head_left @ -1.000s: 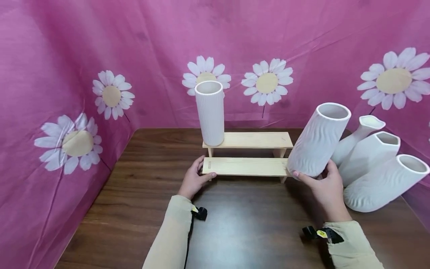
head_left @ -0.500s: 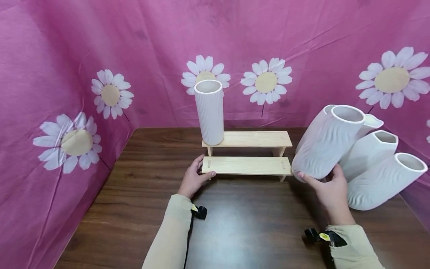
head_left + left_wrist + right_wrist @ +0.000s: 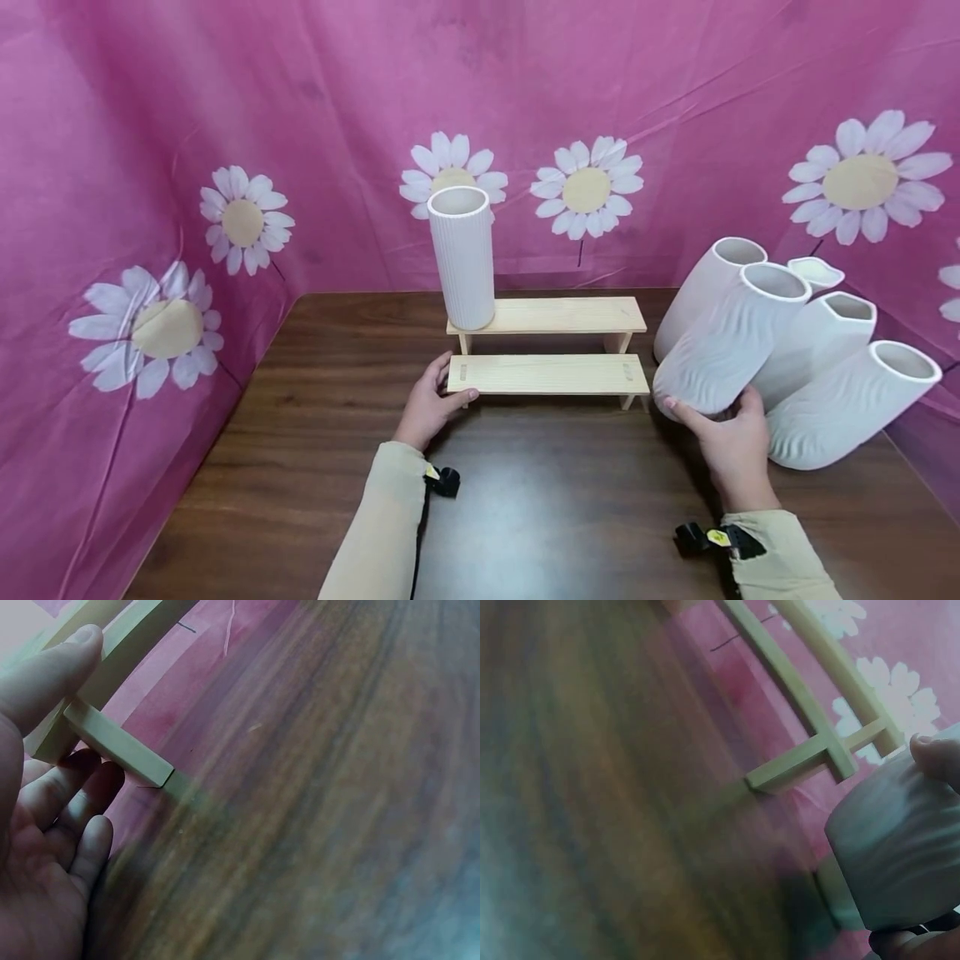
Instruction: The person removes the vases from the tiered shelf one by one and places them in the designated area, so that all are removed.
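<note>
My left hand (image 3: 431, 404) grips the left end of a two-tier wooden display stand (image 3: 547, 375); in the left wrist view the thumb (image 3: 64, 664) lies over the board and the fingertips are around its end. My right hand (image 3: 731, 446) holds a white vase with wavy relief (image 3: 731, 342) near its base, beyond the stand's right end. The vase leans right, and in the right wrist view its base (image 3: 847, 877) looks raised off the table. A white ribbed cylindrical vase (image 3: 463, 258) stands upright on the left of the upper tier.
Behind the held vase is another white vase (image 3: 693, 287). Further right stand a flared-neck vase (image 3: 817, 272), an angular-mouthed vase (image 3: 817, 342) and a wavy vase (image 3: 847, 408). Pink cloth with daisies (image 3: 525, 67) backs the brown wooden table (image 3: 300, 467).
My right hand has moved the wavy vase right and slightly nearer, away from the stand's right end, uncovering another vase behind it. My left hand keeps its grip on the stand.
</note>
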A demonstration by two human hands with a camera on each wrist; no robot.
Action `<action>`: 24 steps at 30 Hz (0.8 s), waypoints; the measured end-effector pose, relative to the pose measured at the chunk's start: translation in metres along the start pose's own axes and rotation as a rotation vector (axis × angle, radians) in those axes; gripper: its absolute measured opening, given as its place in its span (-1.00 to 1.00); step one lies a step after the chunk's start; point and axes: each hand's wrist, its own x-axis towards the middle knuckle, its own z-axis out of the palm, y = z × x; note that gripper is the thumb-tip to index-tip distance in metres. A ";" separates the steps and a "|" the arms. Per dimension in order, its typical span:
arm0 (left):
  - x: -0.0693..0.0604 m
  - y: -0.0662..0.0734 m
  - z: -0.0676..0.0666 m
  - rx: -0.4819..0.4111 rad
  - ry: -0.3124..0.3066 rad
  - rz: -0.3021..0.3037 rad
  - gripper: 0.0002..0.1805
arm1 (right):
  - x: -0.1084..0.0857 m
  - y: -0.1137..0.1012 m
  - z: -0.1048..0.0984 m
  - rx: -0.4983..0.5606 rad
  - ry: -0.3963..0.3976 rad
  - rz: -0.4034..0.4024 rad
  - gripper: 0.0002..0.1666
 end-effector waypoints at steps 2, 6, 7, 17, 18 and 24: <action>-0.005 0.008 0.000 0.004 -0.006 -0.003 -0.01 | 0.001 0.004 0.001 -0.005 0.005 0.005 0.12; -0.013 0.025 0.000 0.004 -0.005 0.013 -0.04 | 0.004 0.009 0.003 -0.016 0.013 0.000 0.17; -0.014 0.028 0.000 0.000 -0.005 0.016 -0.05 | 0.004 0.010 0.003 -0.016 0.015 -0.001 0.17; -0.017 0.032 0.000 0.028 -0.005 0.006 -0.05 | 0.005 0.018 0.005 -0.020 0.039 -0.009 0.14; -0.017 0.033 0.000 0.032 -0.006 0.008 -0.05 | 0.005 0.018 0.005 -0.021 0.043 -0.010 0.14; -0.016 0.029 0.000 0.023 -0.010 0.009 -0.04 | 0.005 0.021 0.005 -0.018 0.054 -0.015 0.13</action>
